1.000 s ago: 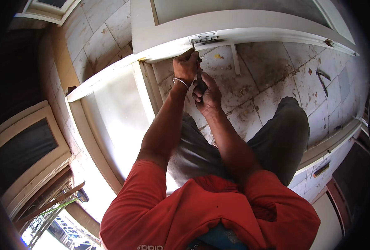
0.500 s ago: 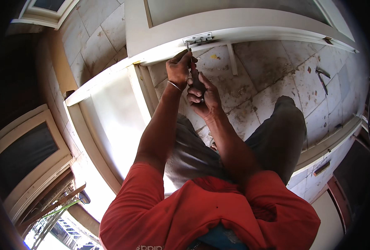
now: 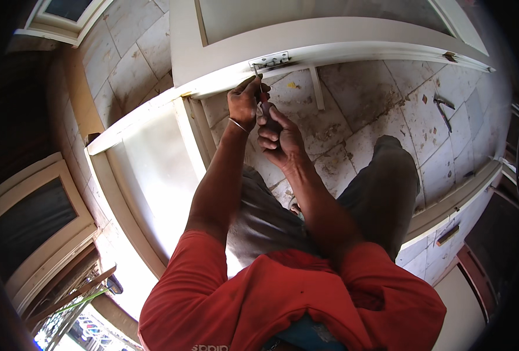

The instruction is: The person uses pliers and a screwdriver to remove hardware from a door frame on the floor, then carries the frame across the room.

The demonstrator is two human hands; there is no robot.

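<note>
My right hand (image 3: 282,137) is wrapped round the handle of a screwdriver (image 3: 265,97), which has a red part and a thin metal shaft. Ahead of it my left hand (image 3: 245,104) is closed, its fingers pinched about the shaft. The screwdriver's tip points at a metal hinge (image 3: 274,59) set in the edge of a white door panel (image 3: 341,36). Several dark holes or screw heads dot the hinge plate; which they are I cannot tell. My fingers hide part of the shaft.
A hammer (image 3: 445,111) lies on the dirty tiled floor (image 3: 364,88) to the right. Another white framed panel (image 3: 154,158) stands at my left, a second hinge (image 3: 450,57) is farther along the door edge. A wooden frame bar (image 3: 455,205) runs at lower right.
The view has shifted slightly, so the door and floor sit a little farther left. Both hands keep their hold on the screwdriver, its tip still at the hinge.
</note>
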